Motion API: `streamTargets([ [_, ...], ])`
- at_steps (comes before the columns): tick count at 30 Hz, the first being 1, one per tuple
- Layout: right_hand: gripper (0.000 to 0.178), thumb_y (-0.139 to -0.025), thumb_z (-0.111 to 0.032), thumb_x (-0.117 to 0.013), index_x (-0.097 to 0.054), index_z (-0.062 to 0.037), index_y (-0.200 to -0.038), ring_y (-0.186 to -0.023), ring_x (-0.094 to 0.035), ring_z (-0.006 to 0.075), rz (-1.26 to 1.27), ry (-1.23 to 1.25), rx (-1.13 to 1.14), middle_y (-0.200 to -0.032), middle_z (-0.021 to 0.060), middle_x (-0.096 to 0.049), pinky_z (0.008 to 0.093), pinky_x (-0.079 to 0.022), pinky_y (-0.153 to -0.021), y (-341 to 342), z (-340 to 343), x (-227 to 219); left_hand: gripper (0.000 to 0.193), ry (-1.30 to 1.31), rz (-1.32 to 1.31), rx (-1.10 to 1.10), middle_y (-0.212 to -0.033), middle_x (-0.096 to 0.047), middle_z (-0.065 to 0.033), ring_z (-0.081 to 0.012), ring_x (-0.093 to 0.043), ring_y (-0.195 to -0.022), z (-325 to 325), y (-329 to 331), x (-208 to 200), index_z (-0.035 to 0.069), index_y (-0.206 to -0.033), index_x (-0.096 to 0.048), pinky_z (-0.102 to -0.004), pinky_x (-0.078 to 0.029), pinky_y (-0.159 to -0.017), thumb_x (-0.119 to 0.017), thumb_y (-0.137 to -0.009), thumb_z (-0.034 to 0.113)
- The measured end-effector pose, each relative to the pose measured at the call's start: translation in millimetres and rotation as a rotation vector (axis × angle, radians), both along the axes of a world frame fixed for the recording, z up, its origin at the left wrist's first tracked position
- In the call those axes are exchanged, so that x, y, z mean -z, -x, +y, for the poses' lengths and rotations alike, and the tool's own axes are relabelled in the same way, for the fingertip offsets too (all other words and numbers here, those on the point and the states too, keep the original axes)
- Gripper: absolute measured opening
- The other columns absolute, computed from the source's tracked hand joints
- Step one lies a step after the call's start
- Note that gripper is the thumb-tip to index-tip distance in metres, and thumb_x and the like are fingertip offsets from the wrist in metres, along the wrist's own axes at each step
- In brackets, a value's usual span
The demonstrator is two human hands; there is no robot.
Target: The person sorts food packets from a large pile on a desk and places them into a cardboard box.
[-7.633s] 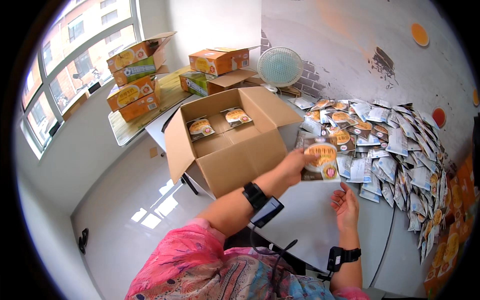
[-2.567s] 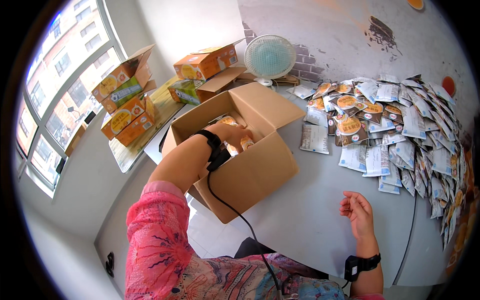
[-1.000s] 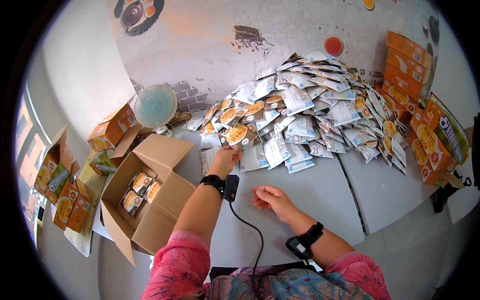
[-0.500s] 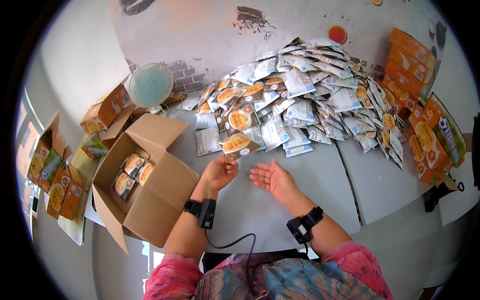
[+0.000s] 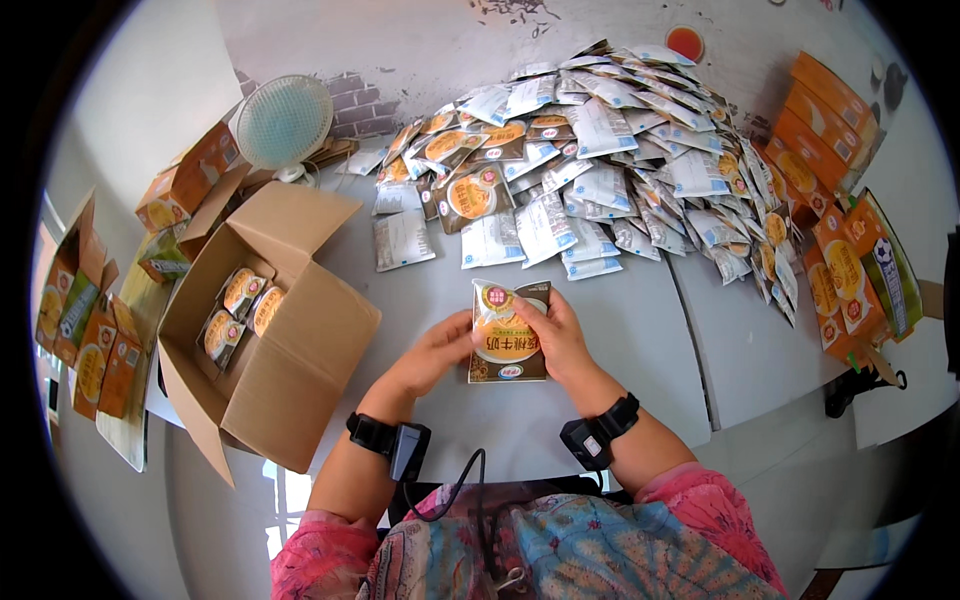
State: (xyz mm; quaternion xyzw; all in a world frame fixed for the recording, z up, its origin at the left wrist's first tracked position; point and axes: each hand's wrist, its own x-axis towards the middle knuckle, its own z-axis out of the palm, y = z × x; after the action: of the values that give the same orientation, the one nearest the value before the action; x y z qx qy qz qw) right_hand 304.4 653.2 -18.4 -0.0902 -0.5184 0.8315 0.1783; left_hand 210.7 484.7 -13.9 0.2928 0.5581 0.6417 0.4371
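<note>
A brown and cream food packet [image 5: 510,345] with a yellow bowl picture stands roughly upright over the near table, between my hands. My right hand [image 5: 562,335] grips its right side, thumb across the front and the other fingers hidden behind. At its left edge, my left hand [image 5: 435,350] has curled fingers against the packet, their tips partly hidden. The top edge looks bent or doubled; I cannot tell if a second packet lies behind. Beyond my hands rises a large heap of similar packets [image 5: 600,190], many with white backs up. One white-backed packet [image 5: 403,241] lies flat at the heap's left.
An open cardboard carton [image 5: 300,370] with several packets inside stands to my left, flaps spread. Behind it is a round fan [image 5: 285,122]. Orange printed boxes stand at the far left [image 5: 95,360] and right [image 5: 825,120]. A seam [image 5: 690,345] splits the tabletop.
The packet has come from the heap's near edge toward me, and its front is now up between both hands. My right hand, empty before, has closed on it. The view has shifted slightly.
</note>
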Motion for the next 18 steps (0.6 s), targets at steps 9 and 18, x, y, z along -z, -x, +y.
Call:
streamTargets([
  [9,0.026,-0.082,-0.013,-0.063,-0.05,-0.0009,-0.1,-0.084,-0.057,0.0105,0.004,-0.138,-0.082,-0.092,0.0051,-0.059,0.0247,-0.048,-0.073,-2.9,-17.3,0.4,0.019,-0.155,0.124,-0.315,-0.092,-0.06,-0.0021,-0.0076,-0.054,-0.085,7.7,-7.9,2.3,0.003,-0.097,-0.058,-0.0223,-0.042,-0.075,-0.055,-0.088,0.02],
  [18,0.018,-0.085,-0.015,-0.059,-0.056,-0.0004,-0.096,-0.081,-0.058,0.01,-0.02,0.083,-0.069,-0.091,0.0048,-0.061,0.0238,-0.048,-0.072,-3.6,-15.7,0.9,0.013,-0.21,0.161,-0.425,-0.08,-0.061,-0.0031,-0.0081,-0.053,-0.077,9.5,-8.1,3.1,0.0,-0.088,-0.064,-0.0224,-0.041,-0.074,-0.056,-0.086,0.011],
])
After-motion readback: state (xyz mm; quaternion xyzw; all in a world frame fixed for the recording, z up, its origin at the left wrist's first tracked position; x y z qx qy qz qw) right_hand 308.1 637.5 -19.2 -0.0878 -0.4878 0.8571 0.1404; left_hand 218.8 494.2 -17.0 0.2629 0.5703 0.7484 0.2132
